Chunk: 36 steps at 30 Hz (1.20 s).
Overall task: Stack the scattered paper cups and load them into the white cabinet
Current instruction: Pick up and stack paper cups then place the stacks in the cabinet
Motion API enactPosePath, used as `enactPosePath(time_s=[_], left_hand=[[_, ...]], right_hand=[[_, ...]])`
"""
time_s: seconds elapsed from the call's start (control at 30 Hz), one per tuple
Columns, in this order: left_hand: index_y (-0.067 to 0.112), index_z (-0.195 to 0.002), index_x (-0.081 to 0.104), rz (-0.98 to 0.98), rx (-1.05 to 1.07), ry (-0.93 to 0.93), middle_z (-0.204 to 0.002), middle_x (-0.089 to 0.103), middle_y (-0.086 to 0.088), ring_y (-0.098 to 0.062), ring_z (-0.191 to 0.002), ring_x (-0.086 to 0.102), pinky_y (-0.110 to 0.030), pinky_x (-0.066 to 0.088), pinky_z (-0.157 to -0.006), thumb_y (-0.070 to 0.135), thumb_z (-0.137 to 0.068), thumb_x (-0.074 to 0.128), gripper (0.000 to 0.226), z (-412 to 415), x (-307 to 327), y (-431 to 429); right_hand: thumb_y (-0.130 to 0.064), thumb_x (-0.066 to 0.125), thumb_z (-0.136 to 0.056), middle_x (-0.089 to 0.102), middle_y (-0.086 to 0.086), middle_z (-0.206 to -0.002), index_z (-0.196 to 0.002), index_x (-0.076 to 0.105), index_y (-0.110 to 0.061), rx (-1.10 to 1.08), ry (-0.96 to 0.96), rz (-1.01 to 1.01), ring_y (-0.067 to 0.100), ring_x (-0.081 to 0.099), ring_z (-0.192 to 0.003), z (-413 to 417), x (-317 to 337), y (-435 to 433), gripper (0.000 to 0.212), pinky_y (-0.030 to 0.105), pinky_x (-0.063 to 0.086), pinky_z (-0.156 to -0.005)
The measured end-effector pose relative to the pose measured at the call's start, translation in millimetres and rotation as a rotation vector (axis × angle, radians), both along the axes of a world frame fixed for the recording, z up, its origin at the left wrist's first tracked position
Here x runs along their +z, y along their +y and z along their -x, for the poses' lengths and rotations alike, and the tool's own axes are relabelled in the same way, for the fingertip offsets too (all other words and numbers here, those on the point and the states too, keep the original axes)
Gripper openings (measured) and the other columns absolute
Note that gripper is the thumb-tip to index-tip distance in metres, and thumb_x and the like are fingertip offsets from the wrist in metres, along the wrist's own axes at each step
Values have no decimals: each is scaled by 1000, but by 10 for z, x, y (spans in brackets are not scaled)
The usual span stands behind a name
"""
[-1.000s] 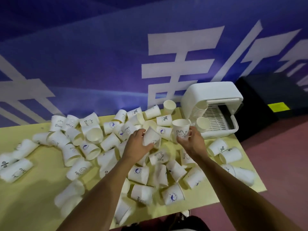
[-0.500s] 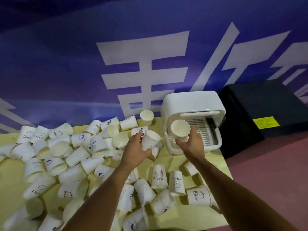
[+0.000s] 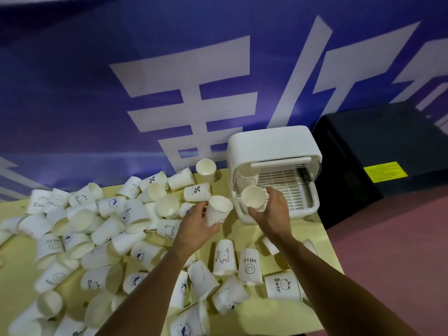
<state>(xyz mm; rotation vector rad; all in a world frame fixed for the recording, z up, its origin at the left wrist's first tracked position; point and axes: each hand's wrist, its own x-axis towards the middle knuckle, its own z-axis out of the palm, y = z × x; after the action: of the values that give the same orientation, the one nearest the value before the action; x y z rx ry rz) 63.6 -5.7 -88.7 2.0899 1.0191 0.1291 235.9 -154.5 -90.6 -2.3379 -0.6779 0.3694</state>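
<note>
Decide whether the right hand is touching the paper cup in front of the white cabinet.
Touching. The head view shows the right hand gripping the paper cup, curled round its base.

Bare left hand (image 3: 196,226) — bare right hand (image 3: 275,214).

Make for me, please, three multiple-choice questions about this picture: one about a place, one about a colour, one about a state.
1. Where does the white cabinet stand?
A. at the table's far right corner
B. on the floor
C. at the table's near left edge

2. What colour is the top of the table?
A. red
B. yellow
C. black

3. What is the left hand doing?
A. lying flat on the table
B. gripping a paper cup
C. closing the cabinet's door

Answers:
1 A: it sits on the tabletop at the far right end.
2 B: yellow shows between the scattered cups.
3 B: its fingers curl round a cup held off the table.
</note>
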Motion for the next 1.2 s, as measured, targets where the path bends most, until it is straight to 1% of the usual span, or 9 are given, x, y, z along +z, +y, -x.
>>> enactPosePath(time_s=[0.1, 0.17, 0.27, 0.33, 0.6, 0.8, 0.97, 1.1, 1.2], left_hand=[[25, -127, 53, 9, -27, -11, -110, 62, 10, -11, -102, 60, -28, 47, -84, 36, -74, 80, 61, -24, 82, 8], [26, -128, 52, 16, -44, -21, -113, 64, 10, -10, -102, 61, -28, 48, -85, 39, -74, 81, 63, -63, 111, 4], [32, -123, 54, 46, -69, -44, -110, 67, 14, -7, -99, 63, -34, 54, -88, 47, -69, 82, 63, -124, 137, -36], [33, -121, 55, 66, -85, -61, -107, 68, 14, -7, -97, 64, -35, 55, -88, 48, -68, 83, 62, -164, 138, -69], [36, -123, 54, 66, -111, -70, -108, 67, 17, -8, -99, 63, -34, 54, -89, 53, -67, 82, 64, -231, 209, -66], [32, -132, 49, 46, -164, -25, -118, 60, 13, -9, -109, 56, -35, 49, -94, 50, -68, 84, 76, -270, 196, 10], [26, -133, 51, 40, -160, -20, -121, 59, 7, -14, -113, 55, -36, 47, -99, 42, -74, 82, 68, -214, 83, 60], [24, -133, 50, 30, -165, 1, -122, 59, 6, -12, -112, 54, -30, 44, -96, 40, -78, 80, 65, -235, 63, 57], [24, -134, 50, 28, -159, 9, -123, 59, 5, -14, -112, 55, -33, 46, -98, 40, -79, 79, 64, -231, 44, 57]], right_hand=[[-49, 72, -81, 56, 5, -129, -135, 50, -15, 3, 1, -9, 25, 48, -120, 88, 112, 45, 68, 42, 41, -102], [-55, 70, -83, 63, 0, -122, -128, 58, -16, 39, 108, -64, 20, 55, -114, 174, 207, 73, 60, 38, 46, -97], [-61, 70, -80, 68, -2, -115, -130, 55, -18, 104, 284, -97, 15, 63, -104, 300, 296, 84, 67, 35, 52, -91], [-64, 71, -77, 68, -3, -112, -132, 52, -21, 91, 306, -99, 14, 64, -100, 343, 310, 76, 72, 33, 53, -87], [-54, 79, -75, 65, -3, -115, -131, 52, -22, 24, 360, -178, 14, 62, -102, 334, 389, 73, 70, 33, 53, -89], [-49, 80, -75, 61, -11, -112, -130, 50, -26, -22, 234, -225, 9, 59, -104, 199, 473, 69, 67, 30, 53, -87], [-41, 81, -74, 56, -17, -115, -133, 47, -30, -135, 125, -247, 7, 54, -106, 53, 499, 3, 69, 29, 50, -88], [-42, 79, -73, 58, -12, -122, -133, 46, -31, -92, 78, -195, 10, 55, -107, 22, 380, 18, 70, 34, 53, -86], [-40, 80, -74, 58, -7, -119, -131, 45, -29, -29, 54, -119, 14, 55, -103, 14, 299, 46, 68, 35, 53, -82]])
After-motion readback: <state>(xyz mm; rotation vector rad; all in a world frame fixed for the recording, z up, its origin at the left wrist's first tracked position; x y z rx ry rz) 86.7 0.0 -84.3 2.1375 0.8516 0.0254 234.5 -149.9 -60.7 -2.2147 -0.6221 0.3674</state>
